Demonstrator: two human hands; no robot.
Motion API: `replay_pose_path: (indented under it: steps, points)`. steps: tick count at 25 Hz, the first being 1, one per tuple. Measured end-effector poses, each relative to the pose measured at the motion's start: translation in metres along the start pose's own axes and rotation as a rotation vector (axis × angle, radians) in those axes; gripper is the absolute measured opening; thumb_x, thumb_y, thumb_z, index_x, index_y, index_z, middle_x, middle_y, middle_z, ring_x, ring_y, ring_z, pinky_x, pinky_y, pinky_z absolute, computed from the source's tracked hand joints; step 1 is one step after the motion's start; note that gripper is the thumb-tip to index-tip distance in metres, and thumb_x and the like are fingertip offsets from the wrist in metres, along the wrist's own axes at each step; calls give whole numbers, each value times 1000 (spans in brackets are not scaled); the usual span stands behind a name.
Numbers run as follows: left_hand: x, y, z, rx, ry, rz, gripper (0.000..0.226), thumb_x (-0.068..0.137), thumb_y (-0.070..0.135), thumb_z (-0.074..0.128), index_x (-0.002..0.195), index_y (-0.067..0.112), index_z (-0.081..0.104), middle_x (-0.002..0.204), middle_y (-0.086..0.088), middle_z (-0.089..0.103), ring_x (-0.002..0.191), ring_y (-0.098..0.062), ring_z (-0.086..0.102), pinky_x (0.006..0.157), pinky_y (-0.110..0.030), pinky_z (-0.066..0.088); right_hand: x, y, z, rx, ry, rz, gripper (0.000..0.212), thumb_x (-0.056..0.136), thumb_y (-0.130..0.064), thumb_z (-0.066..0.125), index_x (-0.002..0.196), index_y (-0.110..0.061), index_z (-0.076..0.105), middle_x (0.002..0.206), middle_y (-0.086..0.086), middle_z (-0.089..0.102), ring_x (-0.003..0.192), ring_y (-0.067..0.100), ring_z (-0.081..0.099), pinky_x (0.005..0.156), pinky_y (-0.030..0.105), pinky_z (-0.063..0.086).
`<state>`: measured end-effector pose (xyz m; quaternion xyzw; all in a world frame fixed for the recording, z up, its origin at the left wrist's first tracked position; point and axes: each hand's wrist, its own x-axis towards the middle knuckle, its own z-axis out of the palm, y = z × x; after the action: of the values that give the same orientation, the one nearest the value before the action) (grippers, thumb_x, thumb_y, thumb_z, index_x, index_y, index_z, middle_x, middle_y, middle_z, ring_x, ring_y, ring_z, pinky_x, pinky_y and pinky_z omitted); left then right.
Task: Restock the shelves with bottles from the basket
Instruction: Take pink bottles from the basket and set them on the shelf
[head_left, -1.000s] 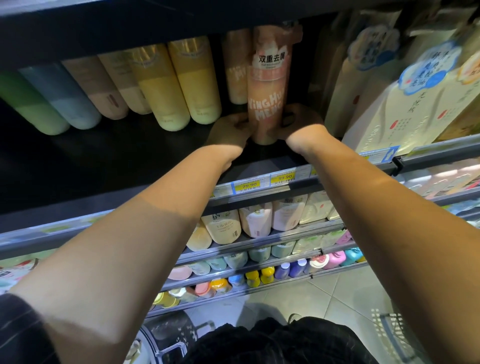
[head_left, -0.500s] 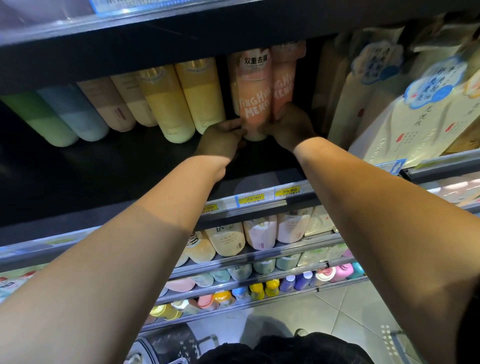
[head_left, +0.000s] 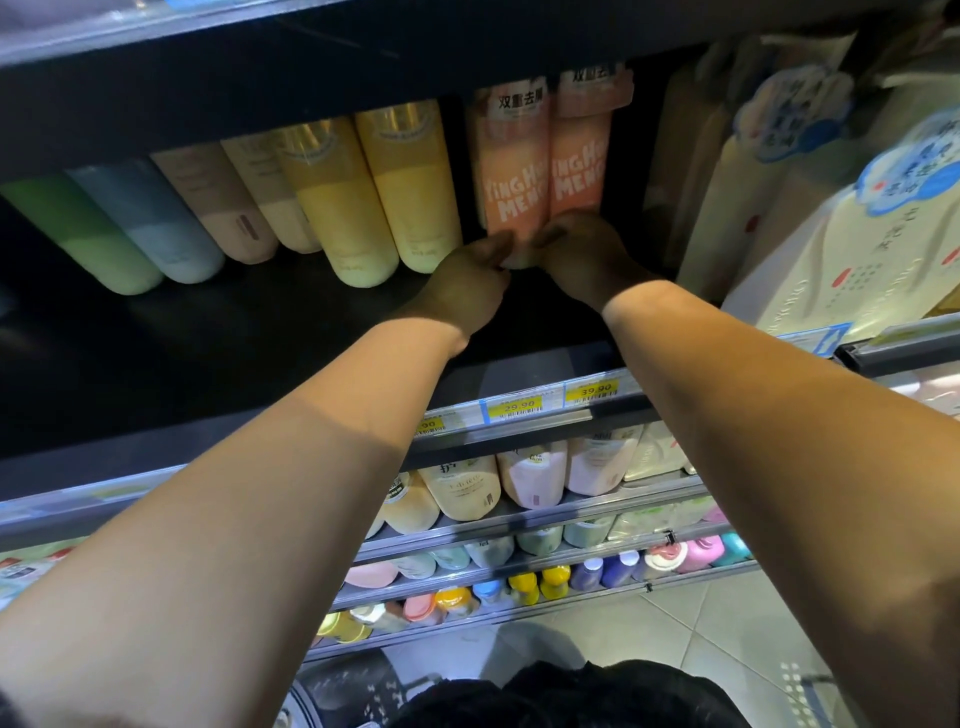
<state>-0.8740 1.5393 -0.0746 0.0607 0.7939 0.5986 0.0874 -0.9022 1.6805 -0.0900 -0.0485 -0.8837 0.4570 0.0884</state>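
Our left hand (head_left: 465, 283) and right hand (head_left: 584, 254) wrap their fingers round the base of the peach bottle (head_left: 511, 171), standing just right of the yellow bottle (head_left: 410, 187). We judge this placement nearly finished; what remains in the basket we cannot see.

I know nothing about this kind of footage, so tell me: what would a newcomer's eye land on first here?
Two bare arms reach up the middle, where the left hand and right hand hold the base of an orange bottle with bold white lettering, deep on the dark shelf. A twin bottle stands just right of it, and two yellow bottles stand to its left.
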Motion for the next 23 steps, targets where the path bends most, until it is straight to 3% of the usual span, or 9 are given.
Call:
replay_pose_path:
  steps: [3, 6, 9, 12, 14, 16, 19, 23]
  points:
    - [8, -2, 0, 55, -27, 27, 52, 93, -17, 40, 143, -2, 41, 139, -10, 51, 120, -13, 48, 111, -26, 35, 0, -5, 3, -34, -44, 5, 21, 92, -19, 60, 111, -10, 66, 121, 8, 62, 114, 21, 56, 97, 24, 42]
    - [17, -9, -3, 66, -28, 9, 53, 93, -16, 41, 145, -3, 40, 142, -14, 50, 131, -24, 49, 115, -36, 33, 1, -3, 4, -111, -50, -47, 22, 95, -16, 53, 113, -10, 64, 130, 11, 57, 122, 25, 52, 105, 29, 39]
    - [21, -16, -9, 137, -37, -14, 57, 95, -12, 44, 149, 3, 35, 148, -12, 46, 136, -23, 46, 117, -36, 32, -1, -3, 0, -175, -60, -72, 24, 96, -12, 48, 115, -9, 62, 131, 13, 56, 122, 28, 51, 104, 29, 39]
    - [19, -15, -10, 199, -64, -8, 60, 96, -8, 46, 152, 7, 30, 152, -7, 41, 140, -19, 40, 114, -24, 32, -7, -3, -4, -223, -78, -97, 27, 93, -7, 50, 118, -7, 61, 131, 14, 56, 122, 30, 51, 103, 31, 40]
    - [13, -9, -9, 162, -94, -18, 66, 96, -8, 48, 154, 9, 23, 154, -8, 37, 142, -17, 35, 95, -6, 38, -11, -5, -7, -223, -111, -88, 32, 91, -4, 51, 123, -7, 59, 132, 14, 55, 124, 30, 50, 105, 32, 40]
    - [7, -5, -9, 168, -88, -11, 67, 95, -6, 52, 153, 10, 23, 151, -12, 41, 140, -18, 39, 88, -4, 40, -15, -12, -8, -246, -165, -65, 38, 92, -7, 53, 130, -6, 53, 135, 14, 53, 127, 31, 47, 107, 36, 38]
    - [-10, -2, -14, 521, -40, 86, 55, 94, 7, 56, 146, 12, 42, 142, -10, 54, 132, -22, 50, 105, -22, 38, -22, -19, -7, -373, -153, -50, 46, 91, -21, 55, 135, -9, 49, 136, 15, 52, 128, 34, 47, 107, 40, 40]
    - [-48, 9, -24, 909, -2, 115, 50, 95, 22, 55, 144, 17, 46, 144, -10, 52, 132, -29, 47, 107, -31, 36, -42, -27, 0, -573, -173, 9, 54, 92, -35, 52, 138, -9, 41, 145, 19, 38, 133, 42, 35, 108, 43, 34]
